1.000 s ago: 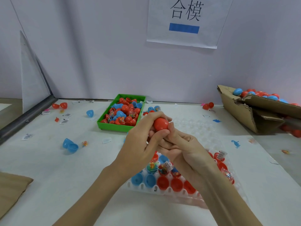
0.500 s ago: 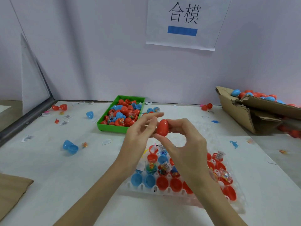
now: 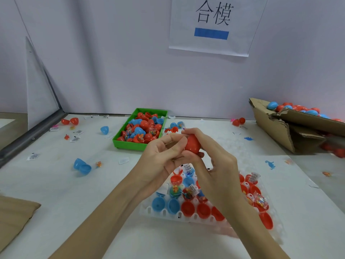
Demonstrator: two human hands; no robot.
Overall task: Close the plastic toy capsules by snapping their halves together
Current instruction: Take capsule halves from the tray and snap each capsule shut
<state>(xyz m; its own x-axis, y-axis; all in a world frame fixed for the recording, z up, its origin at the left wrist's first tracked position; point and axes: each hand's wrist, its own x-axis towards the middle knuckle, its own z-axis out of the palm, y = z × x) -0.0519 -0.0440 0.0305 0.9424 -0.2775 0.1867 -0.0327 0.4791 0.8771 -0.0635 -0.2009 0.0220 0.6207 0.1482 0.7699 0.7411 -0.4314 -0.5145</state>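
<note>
Smooth, glossy red egg-shaped capsule pinched by right hand; left hand, fingers loosely curled, touches its 9 o'clock side.

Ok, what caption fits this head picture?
Right hand grips red toy capsule above white tray; left hand touches it.

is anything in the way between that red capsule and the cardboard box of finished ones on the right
Nothing visible. The red capsule, held in the right hand, has only bare table between it and the cardboard box.
</note>
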